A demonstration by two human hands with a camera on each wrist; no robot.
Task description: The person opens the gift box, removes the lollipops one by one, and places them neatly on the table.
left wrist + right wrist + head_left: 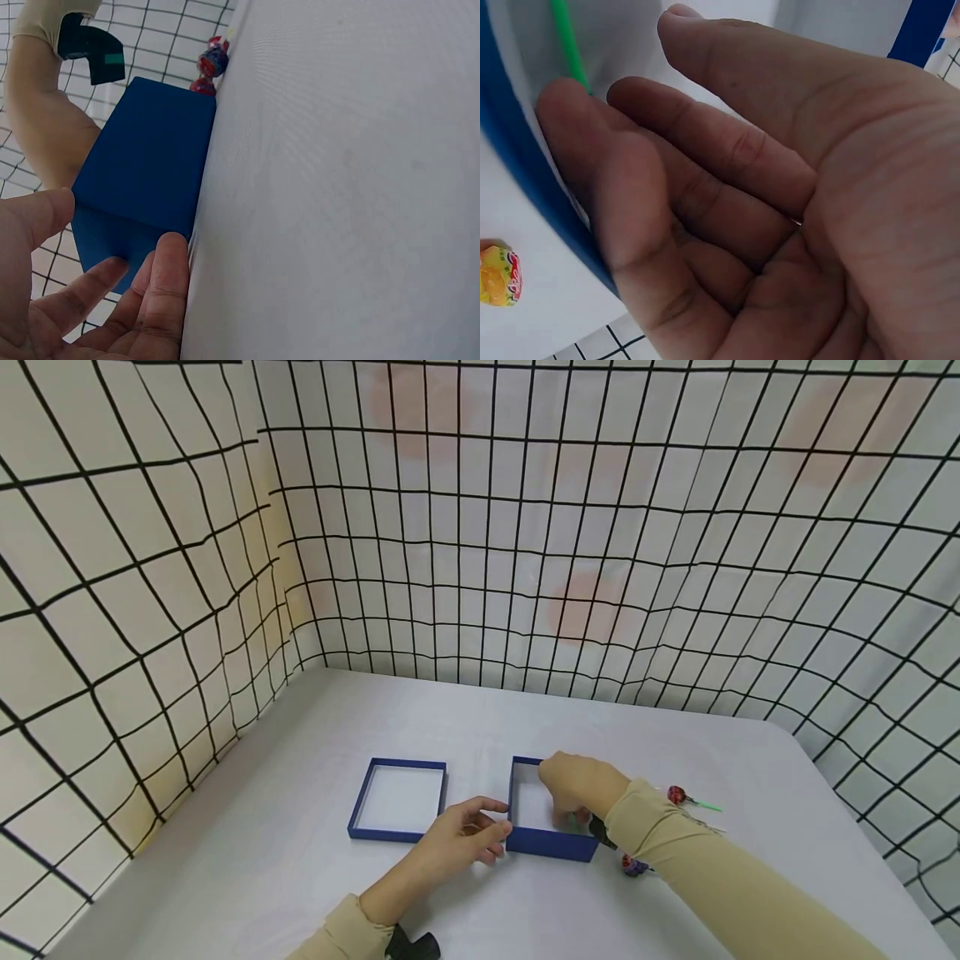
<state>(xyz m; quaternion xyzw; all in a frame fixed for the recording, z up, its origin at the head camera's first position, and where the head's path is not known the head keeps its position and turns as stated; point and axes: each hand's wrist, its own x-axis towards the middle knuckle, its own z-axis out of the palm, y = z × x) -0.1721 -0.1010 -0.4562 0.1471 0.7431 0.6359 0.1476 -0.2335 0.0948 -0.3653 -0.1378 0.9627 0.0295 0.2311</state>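
Note:
A blue open-topped box [551, 843] with a white inside stands at mid-table. My right hand [581, 785] reaches down into it. In the right wrist view, a green stick [568, 45] lies inside the box beside my fingertips [562, 105]; my thumb stands apart from the loosely bent fingers, and no grip on the stick shows. What the stick belongs to is hidden. My left hand [463, 835] rests against the box's left side, its fingers touching the blue wall [146, 157] in the left wrist view.
A blue-rimmed lid or tray [386, 837] lies left of the box. To the right are wrapped lollipops, one red with a green stick [677, 795], one purple and red [632, 865]. A yellow wrapped candy [499, 275] appears outside the box. Black netting [465, 527] surrounds the white table.

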